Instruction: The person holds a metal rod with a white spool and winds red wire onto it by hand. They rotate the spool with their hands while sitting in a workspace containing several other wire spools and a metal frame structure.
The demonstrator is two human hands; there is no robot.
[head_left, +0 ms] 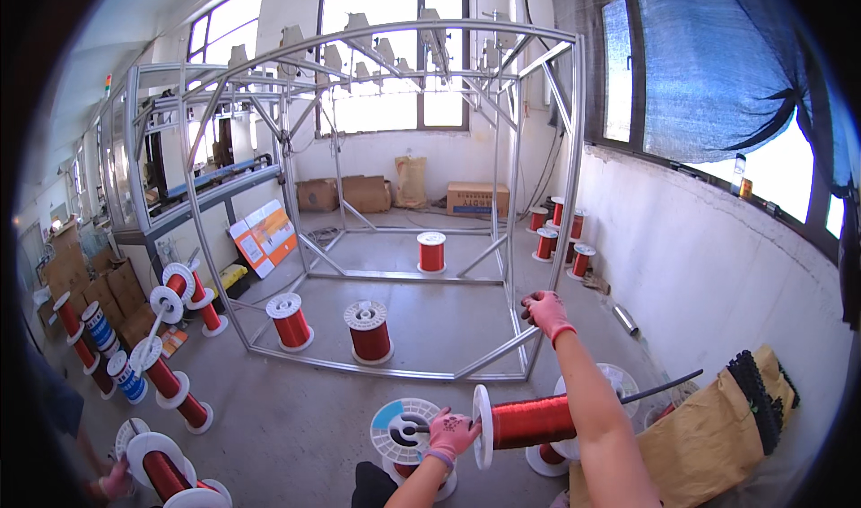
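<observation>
Both my hands wear pink gloves. At the lower middle, my left hand (455, 434) is closed around the dark rod (664, 386) just left of a large spool of red wire (531, 420). The spool lies sideways on this rod, whose other end sticks out right, past my forearm. My right hand (548, 314) is stretched forward beside the metal frame (574, 176), its fingers curled; whatever they may hold is too small to make out. Below my left hand stands another spool with a white and blue flange (395, 421). My right forearm covers part of the sideways spool.
Upright red wire spools (369, 333) stand inside the frame's base. Several more (583, 261) are by the right wall. Stacked spools (166, 378) line the left, where another person's gloved hand (117, 479) touches one. Brown wrapping (708, 427) lies at my right.
</observation>
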